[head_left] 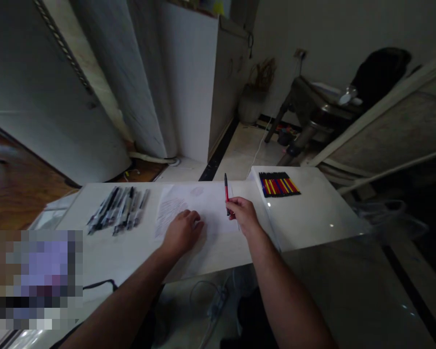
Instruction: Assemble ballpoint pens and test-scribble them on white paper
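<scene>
In the head view, my right hand is closed around a red pen with black ends, held nearly upright above the right part of a white sheet of paper. My left hand rests on the sheet with its fingers loosely bent and apart, and nothing shows in them. Rows of thin pen strokes cover the sheet's left side, and a small scribbled patch sits near its top edge. Left of the paper lies a loose pile of clear and black pens. To the right, a neat row of red, yellow and blue pens lies side by side.
The paper and pen pile lie on a white table. A raised white surface adjoins it on the right and bears the coloured pens. Behind stand a white cabinet and a dark small table. A power strip lies below.
</scene>
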`<state>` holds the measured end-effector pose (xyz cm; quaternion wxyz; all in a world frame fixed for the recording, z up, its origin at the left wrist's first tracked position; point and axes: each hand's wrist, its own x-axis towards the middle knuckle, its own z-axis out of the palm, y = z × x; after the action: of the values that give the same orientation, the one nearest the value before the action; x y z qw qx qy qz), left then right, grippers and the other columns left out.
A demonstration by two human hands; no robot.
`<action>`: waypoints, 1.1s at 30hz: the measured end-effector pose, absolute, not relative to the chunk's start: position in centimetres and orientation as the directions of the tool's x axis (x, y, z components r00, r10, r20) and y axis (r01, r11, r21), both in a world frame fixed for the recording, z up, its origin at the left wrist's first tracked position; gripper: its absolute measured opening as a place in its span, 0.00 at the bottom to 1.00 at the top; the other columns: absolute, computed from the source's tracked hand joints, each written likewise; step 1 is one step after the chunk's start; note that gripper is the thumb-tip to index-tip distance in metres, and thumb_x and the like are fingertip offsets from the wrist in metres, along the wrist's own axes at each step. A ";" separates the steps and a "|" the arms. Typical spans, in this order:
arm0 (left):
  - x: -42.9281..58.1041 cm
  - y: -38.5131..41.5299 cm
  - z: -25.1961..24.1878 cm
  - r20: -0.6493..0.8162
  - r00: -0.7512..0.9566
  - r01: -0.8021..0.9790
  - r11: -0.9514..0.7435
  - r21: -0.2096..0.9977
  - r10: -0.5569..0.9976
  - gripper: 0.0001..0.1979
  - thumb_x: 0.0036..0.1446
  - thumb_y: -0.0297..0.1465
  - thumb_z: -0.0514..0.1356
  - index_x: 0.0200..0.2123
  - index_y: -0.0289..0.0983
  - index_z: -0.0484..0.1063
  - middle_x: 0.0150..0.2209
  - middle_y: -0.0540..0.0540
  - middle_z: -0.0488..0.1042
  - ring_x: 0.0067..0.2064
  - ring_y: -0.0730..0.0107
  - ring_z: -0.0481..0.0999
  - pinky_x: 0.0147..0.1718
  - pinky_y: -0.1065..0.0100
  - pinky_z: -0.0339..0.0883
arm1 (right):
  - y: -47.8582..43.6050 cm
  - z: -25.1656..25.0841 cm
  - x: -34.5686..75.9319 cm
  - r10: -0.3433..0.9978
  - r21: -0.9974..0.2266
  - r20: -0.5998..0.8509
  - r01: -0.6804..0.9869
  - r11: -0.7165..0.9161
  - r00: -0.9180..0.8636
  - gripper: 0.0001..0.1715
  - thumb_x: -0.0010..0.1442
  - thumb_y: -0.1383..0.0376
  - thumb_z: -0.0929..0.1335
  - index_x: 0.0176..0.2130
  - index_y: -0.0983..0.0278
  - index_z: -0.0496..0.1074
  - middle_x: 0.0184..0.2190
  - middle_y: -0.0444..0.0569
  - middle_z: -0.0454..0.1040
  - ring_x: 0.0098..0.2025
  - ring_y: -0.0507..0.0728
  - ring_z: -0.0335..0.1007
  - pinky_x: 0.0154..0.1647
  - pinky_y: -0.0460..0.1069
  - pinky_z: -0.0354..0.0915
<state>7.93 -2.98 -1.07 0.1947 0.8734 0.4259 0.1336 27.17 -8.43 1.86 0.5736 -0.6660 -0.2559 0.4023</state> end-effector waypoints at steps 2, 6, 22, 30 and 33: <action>8.6 -3.0 -1.5 0.063 0.614 0.707 -0.584 0.400 0.787 0.12 0.60 0.36 0.52 0.36 0.37 0.73 0.37 0.42 0.74 0.40 0.60 0.73 0.39 0.63 0.64 | -9.0 2.2 29.6 0.774 -0.971 -0.236 -0.116 -0.208 0.587 0.12 0.41 0.61 0.72 0.28 0.65 0.73 0.19 0.40 0.69 0.20 0.48 0.62 0.16 0.42 0.61; 9.6 -3.4 -2.0 0.141 0.614 0.727 -0.626 0.282 0.776 0.15 0.61 0.39 0.50 0.35 0.37 0.72 0.35 0.40 0.74 0.41 0.56 0.72 0.40 0.60 0.63 | -10.3 2.1 35.4 0.691 -0.955 -0.175 0.051 -0.294 0.702 0.14 0.43 0.59 0.70 0.30 0.66 0.75 0.19 0.41 0.70 0.20 0.49 0.63 0.16 0.43 0.61; 10.4 -3.7 -2.1 0.167 0.626 0.739 -0.648 0.184 0.762 0.12 0.60 0.37 0.51 0.33 0.37 0.70 0.34 0.40 0.73 0.39 0.57 0.71 0.39 0.59 0.62 | -12.5 0.3 59.1 0.450 -0.655 -0.007 0.336 -0.677 0.893 0.12 0.40 0.65 0.73 0.30 0.66 0.77 0.28 0.50 0.79 0.30 0.56 0.74 0.29 0.46 0.64; 10.6 -3.6 -2.3 0.157 0.623 0.757 -0.641 0.128 0.766 0.12 0.61 0.38 0.51 0.33 0.38 0.68 0.34 0.42 0.73 0.39 0.57 0.71 0.40 0.60 0.63 | -12.0 -0.5 62.7 0.462 -0.554 -0.018 0.376 -0.743 0.887 0.09 0.42 0.66 0.73 0.29 0.66 0.77 0.31 0.55 0.79 0.34 0.61 0.75 0.36 0.50 0.67; 10.6 -3.6 -2.3 0.150 0.628 0.754 -0.645 0.124 0.764 0.12 0.61 0.38 0.51 0.32 0.38 0.69 0.34 0.42 0.73 0.39 0.58 0.71 0.39 0.60 0.63 | -12.0 -0.7 63.4 0.477 -0.565 -0.037 0.375 -0.735 0.878 0.10 0.41 0.65 0.74 0.28 0.66 0.78 0.29 0.54 0.79 0.33 0.61 0.75 0.35 0.50 0.67</action>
<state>10.57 -3.60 -2.29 0.0248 0.9019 0.4208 0.0945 63.37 -11.96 -0.71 0.2827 -0.9270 -0.2295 0.0902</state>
